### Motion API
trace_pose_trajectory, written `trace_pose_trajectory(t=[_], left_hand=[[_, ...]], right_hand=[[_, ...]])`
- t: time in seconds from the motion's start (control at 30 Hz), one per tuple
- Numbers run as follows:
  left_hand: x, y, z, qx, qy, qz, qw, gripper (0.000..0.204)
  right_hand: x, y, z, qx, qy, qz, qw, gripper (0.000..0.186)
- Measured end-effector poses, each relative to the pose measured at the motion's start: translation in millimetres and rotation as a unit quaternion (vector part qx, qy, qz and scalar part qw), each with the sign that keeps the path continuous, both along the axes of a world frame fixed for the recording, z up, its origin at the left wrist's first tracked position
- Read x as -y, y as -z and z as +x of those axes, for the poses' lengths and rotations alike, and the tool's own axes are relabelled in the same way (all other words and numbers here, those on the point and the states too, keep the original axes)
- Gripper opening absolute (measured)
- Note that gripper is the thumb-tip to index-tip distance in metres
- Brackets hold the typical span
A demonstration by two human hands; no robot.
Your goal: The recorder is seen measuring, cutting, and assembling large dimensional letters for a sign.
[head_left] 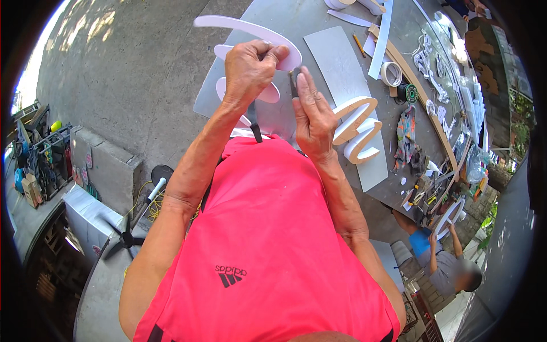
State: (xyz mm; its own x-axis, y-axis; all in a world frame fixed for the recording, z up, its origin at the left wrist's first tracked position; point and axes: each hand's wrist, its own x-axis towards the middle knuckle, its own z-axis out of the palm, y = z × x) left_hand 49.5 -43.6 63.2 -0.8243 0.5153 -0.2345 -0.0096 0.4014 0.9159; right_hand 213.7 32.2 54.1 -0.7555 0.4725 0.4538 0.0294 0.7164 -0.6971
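Note:
My left hand (249,73) pinches a thin white curved cutout (245,24) between thumb and fingers, over the near-left edge of a grey table (213,97). My right hand (315,122) is just right of it, fingers long and pressed together against a dark narrow tool (293,84), mostly hidden; its kind does not show. The tool's tip lies close to the cutout's lower edge. More white rounded shapes (268,94) show below my left hand. A dark-handled blade (256,131) points away from my waist. Right of my right hand lies a white-faced, tan-edged curvy letter shape (357,130).
A pale flat board (333,60) lies under the letter shape. Farther right are a tape roll (391,74), a green spool (407,93), a pencil (358,45), a long wooden strip (421,91) and cluttered tools. A person (441,259) at lower right holds a white frame. A fan (123,239) stands lower left.

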Motion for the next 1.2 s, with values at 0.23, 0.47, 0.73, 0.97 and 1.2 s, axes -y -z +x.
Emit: trace_pose_trajectory(t=[0.23, 0.47, 0.73, 0.97, 1.2], left_hand=[[-3, -11, -2, -0.007, -0.014, 0.004, 1.000, 0.029], [-16, -6, 7, 0.032, -0.050, 0.102, 0.993, 0.022], [-13, -14, 8, 0.048, -0.035, 0.158, 0.986, 0.014], [-8, -15, 9, -0.069, 0.038, 0.133, 0.988, 0.012], [-3, -14, 10, -0.064, 0.097, 0.086, 0.989, 0.013]], right_hand=[[-12, -8, -14, -0.039, 0.030, -0.022, 0.999, 0.043], [-14, -20, -41, -0.067, 0.020, -0.045, 0.997, 0.041], [-18, -28, -40, -0.061, 0.003, -0.059, 0.996, 0.041], [-24, -36, -39, -0.016, 0.007, -0.109, 0.994, 0.040], [-23, -33, -34, 0.001, 0.016, -0.131, 0.991, 0.040]])
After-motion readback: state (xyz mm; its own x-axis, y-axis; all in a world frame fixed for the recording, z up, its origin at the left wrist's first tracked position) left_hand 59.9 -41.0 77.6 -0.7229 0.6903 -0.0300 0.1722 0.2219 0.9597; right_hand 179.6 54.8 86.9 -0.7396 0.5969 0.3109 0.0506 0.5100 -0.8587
